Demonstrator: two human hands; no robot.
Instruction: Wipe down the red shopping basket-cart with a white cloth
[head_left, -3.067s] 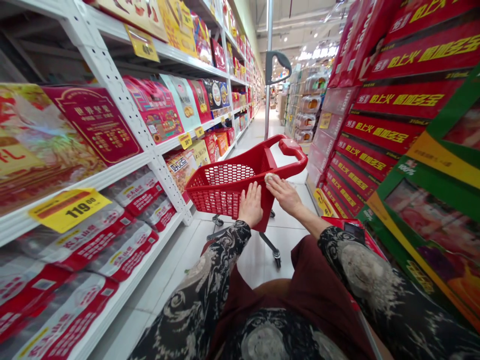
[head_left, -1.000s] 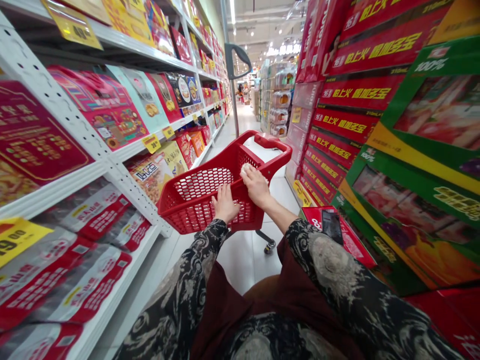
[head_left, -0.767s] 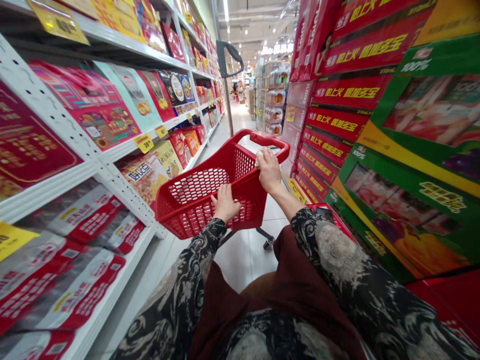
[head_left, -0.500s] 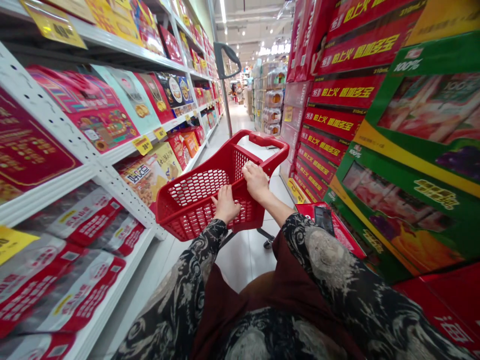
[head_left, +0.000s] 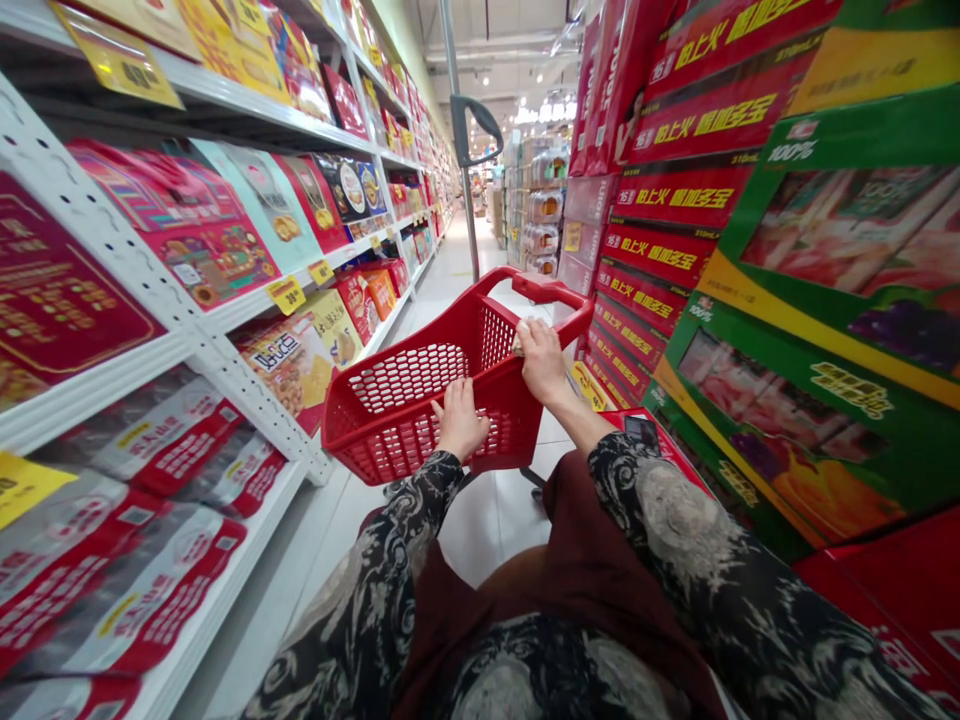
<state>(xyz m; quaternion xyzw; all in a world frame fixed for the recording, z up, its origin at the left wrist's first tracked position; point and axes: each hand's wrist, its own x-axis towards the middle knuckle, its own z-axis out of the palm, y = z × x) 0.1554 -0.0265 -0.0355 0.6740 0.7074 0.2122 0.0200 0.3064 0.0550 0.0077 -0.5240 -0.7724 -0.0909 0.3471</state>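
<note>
A red shopping cart with perforated plastic sides stands in front of me, its basket empty where I can see inside. My left hand is on the near rim, fingers bent over the edge. Further right along the same rim lies my right hand, closed around a small crumpled white cloth that shows only at the fingertips. Whether it is cloth or paper I cannot tell. Beyond the hands, the cart's red handle curves up at the right.
At left, white shelves hold boxed and bagged foods. Stacked red drink cartons and green juice boxes line the right. A grey pole with a black loop rises behind the basket. A dark phone lies on a red box.
The cart and pole have shifted slightly right in view, both hands staying on the rim. My right hand has moved right with it, and less of the white cloth shows.
</note>
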